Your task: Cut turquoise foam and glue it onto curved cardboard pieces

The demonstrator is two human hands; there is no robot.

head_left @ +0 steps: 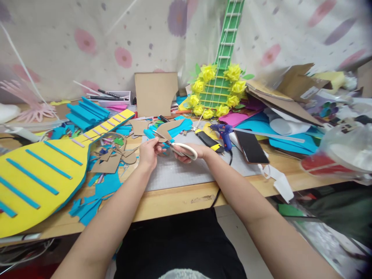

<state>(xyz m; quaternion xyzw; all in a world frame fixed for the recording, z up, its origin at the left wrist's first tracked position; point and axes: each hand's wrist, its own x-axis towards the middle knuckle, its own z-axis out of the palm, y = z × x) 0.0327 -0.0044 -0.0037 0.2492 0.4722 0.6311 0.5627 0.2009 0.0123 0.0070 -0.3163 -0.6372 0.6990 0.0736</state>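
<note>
Over the grey cutting mat [174,174], my right hand [186,152] is wrapped round the handles of white-handled scissors [190,151]. The scissor blades point up and left, toward a cardboard piece with blue paper on it [171,128]. My left hand [149,153] pinches the near left side of that piece, close to the blades. Whether the blades are cutting into it I cannot tell. Blue paper sticks out at the piece's left end and along its right side.
A yellow paper guitar [43,170] with blue strips lies at left, beside blue scraps [107,186]. To the right are a utility knife [207,139], a blue glue gun [224,133] and a phone [251,146]. Behind stands a green guitar shape with yellow flowers [216,93].
</note>
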